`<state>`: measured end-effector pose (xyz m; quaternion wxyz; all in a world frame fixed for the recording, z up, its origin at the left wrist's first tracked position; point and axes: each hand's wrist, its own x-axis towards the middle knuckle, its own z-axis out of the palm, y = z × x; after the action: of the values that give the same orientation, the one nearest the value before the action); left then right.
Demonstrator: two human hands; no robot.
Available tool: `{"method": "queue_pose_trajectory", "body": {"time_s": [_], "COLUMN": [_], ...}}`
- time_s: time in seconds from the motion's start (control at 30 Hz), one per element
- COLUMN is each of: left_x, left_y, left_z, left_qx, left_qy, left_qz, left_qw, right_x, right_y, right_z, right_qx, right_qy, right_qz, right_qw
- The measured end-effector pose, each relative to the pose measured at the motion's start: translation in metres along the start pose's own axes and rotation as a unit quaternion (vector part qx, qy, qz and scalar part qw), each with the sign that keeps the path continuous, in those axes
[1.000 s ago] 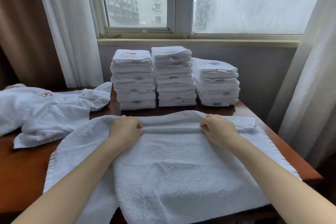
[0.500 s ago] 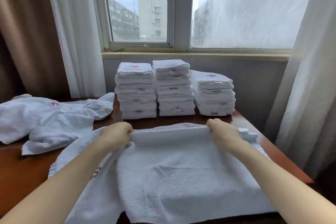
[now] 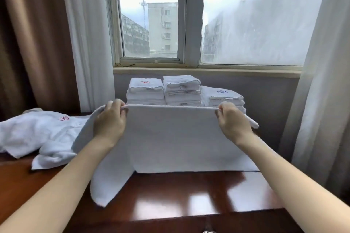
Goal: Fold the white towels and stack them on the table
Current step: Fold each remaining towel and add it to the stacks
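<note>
Both hands are up over the middle of the table [image 3: 189, 195], holding a white towel [image 3: 174, 138] stretched between them by its top edge. The left hand [image 3: 109, 121] has its fingers curled over that edge and grips it. The right hand [image 3: 233, 121] pinches the same edge, with a short tail of cloth trailing past it toward the table's right side. The top edge runs taut and nearly level. The lower edge hangs straight across just at the tabletop; I cannot tell whether it touches the wood. Below the left hand one flap droops lower, its corner reaching toward the table's near edge.

At the table's far edge, partly hidden behind the held towel, stand three stacks of folded towels side by side: the left stack [image 3: 144, 91] with a red mark on top, the middle stack [image 3: 181, 90], and the lower right stack [image 3: 222, 96] with a blue mark. On the table's left end lies a rumpled heap of unfolded towels [image 3: 37, 134], beside the held one.

The glossy brown wood between the hanging towel and the table's near edge is bare, and so is the near right corner. Past the table's right side hangs a sheer white curtain [image 3: 322, 81].
</note>
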<state>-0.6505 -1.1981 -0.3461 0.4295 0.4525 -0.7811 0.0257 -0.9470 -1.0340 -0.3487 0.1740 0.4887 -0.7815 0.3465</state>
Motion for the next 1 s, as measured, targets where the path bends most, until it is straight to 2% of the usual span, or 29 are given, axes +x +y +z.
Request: {"method": "queue_pose_trajectory", "body": {"time_s": [0.07, 0.13, 0.2, 0.27, 0.33, 0.4, 0.47, 0.5, 0.53, 0.6, 0.7, 0.77, 0.8, 0.87, 0.93, 1.0], "left_x": [0.009, 0.016, 0.015, 0.006, -0.007, -0.02, -0.036, -0.042, -0.046, -0.05, -0.051, -0.055, -0.057, -0.067, -0.082, -0.094], "left_y": [0.004, 0.006, 0.006, 0.005, 0.004, 0.008, 0.015, 0.018, 0.02, 0.025, 0.035, 0.04, 0.042, 0.042, 0.041, 0.038], "left_z": [-0.014, -0.026, -0.033, -0.034, -0.029, -0.024, -0.017, -0.011, -0.006, 0.004, 0.019, 0.034, 0.041, 0.058, 0.077, 0.093], "left_qx": [0.002, 0.024, 0.06, 0.098, 0.164, 0.237, 0.258, 0.264, 0.276, 0.29, 0.301, 0.267, 0.226, 0.145, 0.097, 0.08], "left_qy": [0.056, 0.08, 0.075, 0.025, -0.122, -0.325, -0.475, -0.508, -0.51, -0.469, -0.401, -0.373, -0.379, -0.432, -0.476, -0.478], "left_qz": [0.024, 0.029, 0.03, 0.016, -0.024, -0.064, -0.083, -0.076, -0.058, -0.029, 0.01, 0.052, 0.07, 0.112, 0.15, 0.158], "left_qw": [0.998, 0.996, 0.995, 0.995, 0.979, 0.913, 0.837, 0.816, 0.812, 0.834, 0.865, 0.887, 0.894, 0.883, 0.861, 0.861], "right_x": [0.006, 0.01, 0.008, 0.0, -0.013, -0.028, -0.043, -0.049, -0.052, -0.053, -0.05, -0.051, -0.055, -0.067, -0.081, -0.089], "right_y": [-0.01, -0.018, -0.022, -0.023, -0.024, -0.023, -0.023, -0.022, -0.021, -0.021, -0.021, -0.016, -0.013, -0.004, 0.007, 0.021], "right_z": [-0.008, -0.015, -0.017, -0.015, -0.012, -0.008, -0.003, -0.001, -0.001, 0.0, 0.011, 0.026, 0.035, 0.054, 0.072, 0.08], "right_qx": [-0.004, -0.008, -0.027, -0.065, -0.114, -0.17, -0.224, -0.236, -0.24, -0.264, -0.272, -0.184, -0.132, -0.081, -0.091, -0.101], "right_qy": [0.056, 0.08, 0.078, 0.056, -0.007, -0.158, -0.345, -0.405, -0.432, -0.411, -0.32, -0.311, -0.327, -0.363, -0.374, -0.354], "right_qz": [-0.037, -0.055, -0.06, -0.053, -0.041, -0.006, 0.024, 0.041, 0.055, 0.064, 0.015, 0.019, 0.039, 0.062, 0.05, 0.04], "right_qw": [0.998, 0.995, 0.995, 0.995, 0.993, 0.973, 0.911, 0.882, 0.868, 0.87, 0.907, 0.932, 0.935, 0.926, 0.922, 0.929]}}
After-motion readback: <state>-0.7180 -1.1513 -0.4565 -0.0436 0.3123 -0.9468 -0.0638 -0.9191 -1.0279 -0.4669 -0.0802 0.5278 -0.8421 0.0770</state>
